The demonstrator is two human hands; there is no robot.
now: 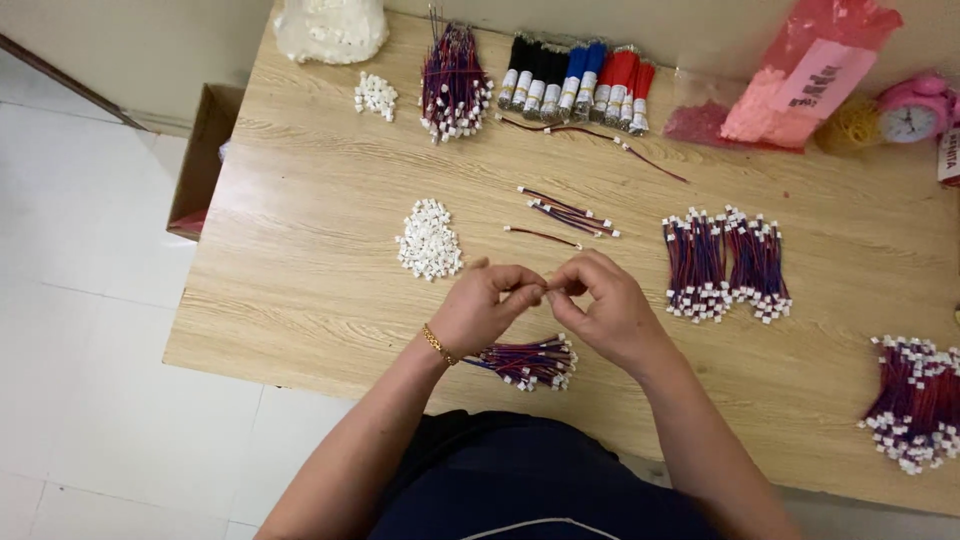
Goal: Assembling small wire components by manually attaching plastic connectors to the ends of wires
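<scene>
My left hand (pixel 487 305) and my right hand (pixel 600 305) meet over the wooden table (pixel 300 200), fingertips pinched together on a small wire piece that is too small to make out. A gold bracelet circles my left wrist. Just below the hands lies a small bundle of red-and-blue wires with white connectors (pixel 528 362). A heap of loose white connectors (pixel 429 240) sits up and to the left of my left hand. Several loose wires (pixel 565 212) lie beyond the hands.
Finished wire bundles lie at right (pixel 727 265) and far right (pixel 915 400). At the back are another wire bundle (pixel 453 85), black, blue and red wire rolls (pixel 575 85), a few connectors (pixel 376 95), a white bag (pixel 330 28), pink bags (pixel 800 80), a pink clock (pixel 915 112). A cardboard box (pixel 205 160) stands left.
</scene>
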